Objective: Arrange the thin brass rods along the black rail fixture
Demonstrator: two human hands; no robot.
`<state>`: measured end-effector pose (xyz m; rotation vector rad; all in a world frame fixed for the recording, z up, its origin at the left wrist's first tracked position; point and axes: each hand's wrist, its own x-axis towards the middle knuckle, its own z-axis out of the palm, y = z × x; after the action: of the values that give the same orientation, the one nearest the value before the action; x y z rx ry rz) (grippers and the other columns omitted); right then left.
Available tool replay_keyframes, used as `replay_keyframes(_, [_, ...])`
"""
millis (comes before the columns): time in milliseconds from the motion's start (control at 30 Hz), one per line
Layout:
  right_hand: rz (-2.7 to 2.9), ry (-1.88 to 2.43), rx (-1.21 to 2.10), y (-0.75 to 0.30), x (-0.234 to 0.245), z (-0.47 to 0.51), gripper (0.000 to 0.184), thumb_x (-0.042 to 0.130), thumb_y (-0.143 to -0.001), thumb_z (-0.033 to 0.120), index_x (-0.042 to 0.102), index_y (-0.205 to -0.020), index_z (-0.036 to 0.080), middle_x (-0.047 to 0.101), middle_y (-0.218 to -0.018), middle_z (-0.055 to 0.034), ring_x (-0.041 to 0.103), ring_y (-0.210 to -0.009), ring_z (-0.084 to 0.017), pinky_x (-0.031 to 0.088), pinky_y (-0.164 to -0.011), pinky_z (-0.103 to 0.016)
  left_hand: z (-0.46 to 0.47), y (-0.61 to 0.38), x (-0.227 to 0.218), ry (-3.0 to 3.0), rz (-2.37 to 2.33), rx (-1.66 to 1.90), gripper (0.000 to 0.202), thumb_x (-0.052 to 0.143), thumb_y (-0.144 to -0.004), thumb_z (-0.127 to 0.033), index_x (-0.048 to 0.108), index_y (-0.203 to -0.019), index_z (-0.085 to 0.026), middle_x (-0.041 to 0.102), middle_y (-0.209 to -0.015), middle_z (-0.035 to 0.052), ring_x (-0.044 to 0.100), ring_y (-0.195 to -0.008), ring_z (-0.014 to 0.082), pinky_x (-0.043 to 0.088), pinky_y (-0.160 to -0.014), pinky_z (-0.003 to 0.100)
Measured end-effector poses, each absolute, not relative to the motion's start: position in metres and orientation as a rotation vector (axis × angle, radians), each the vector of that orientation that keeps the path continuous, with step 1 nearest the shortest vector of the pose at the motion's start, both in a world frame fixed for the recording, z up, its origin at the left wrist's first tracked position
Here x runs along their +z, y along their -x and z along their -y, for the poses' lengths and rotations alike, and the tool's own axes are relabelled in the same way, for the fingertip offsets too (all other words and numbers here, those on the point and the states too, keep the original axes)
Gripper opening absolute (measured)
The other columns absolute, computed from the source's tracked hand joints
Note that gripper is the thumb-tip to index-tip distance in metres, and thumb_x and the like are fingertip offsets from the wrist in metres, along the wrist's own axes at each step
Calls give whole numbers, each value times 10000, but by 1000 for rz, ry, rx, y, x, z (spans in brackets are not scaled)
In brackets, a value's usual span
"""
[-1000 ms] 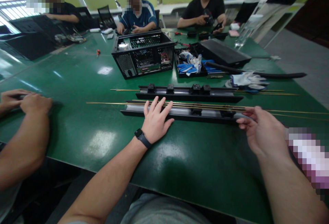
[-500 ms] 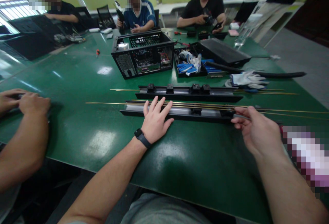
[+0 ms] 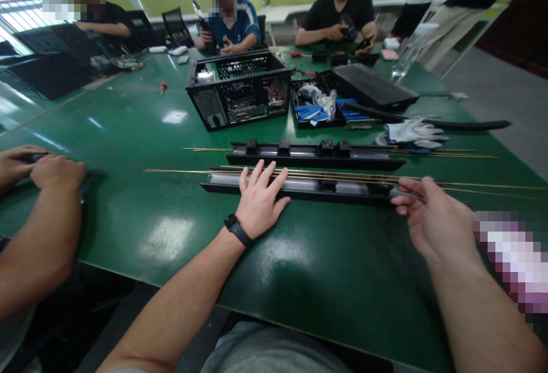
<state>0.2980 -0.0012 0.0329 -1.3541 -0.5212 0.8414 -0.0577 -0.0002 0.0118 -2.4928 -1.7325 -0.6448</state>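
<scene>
Black blocks (image 3: pixel 327 185) sit in the near channel (image 3: pixel 308 196).

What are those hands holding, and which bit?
The left hand lies spread across gold rods and a black rail, gripping nothing. The right hand seems to pinch something near the rail's right end; what, and by which part, is unclear.

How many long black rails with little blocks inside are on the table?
2: the near rail is under the left hand, and the far rail is just beyond it.
</scene>
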Motion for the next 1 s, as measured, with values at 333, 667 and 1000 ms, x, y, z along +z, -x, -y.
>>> replay_keyframes(333, [535,1345,792,-304,31,2,389,983,-959,492,759,-1015,180,779,-1030,-57,718,-582,-126,435,-409,-192,0,58,12,2501,1729,-658,667,816,-1121,-350,692,-1774,-296,596,-1899,188,461,-1836,474,298,-1499,781])
replay_keyframes(667, [654,1342,871,-293,32,7,425,1021,-922,558,837,-965,178,847,-1158,-124,722,-628,-113,495,-462,-173,1,58,11,2498,1729,-666,670,823,-1115,-345,695,-1770,-287,598,-1896,192,461,-1837,474,301,-1499,781])
replay_keyframes(1000, [600,1333,871,-290,34,6,315,952,-1008,435,828,-964,148,854,-1120,-131,721,-605,-109,494,-461,-171,1,57,11,2491,1735,-674,658,801,-1120,-338,698,-1769,-303,586,-1906,192,445,-1843,481,279,-1502,791])
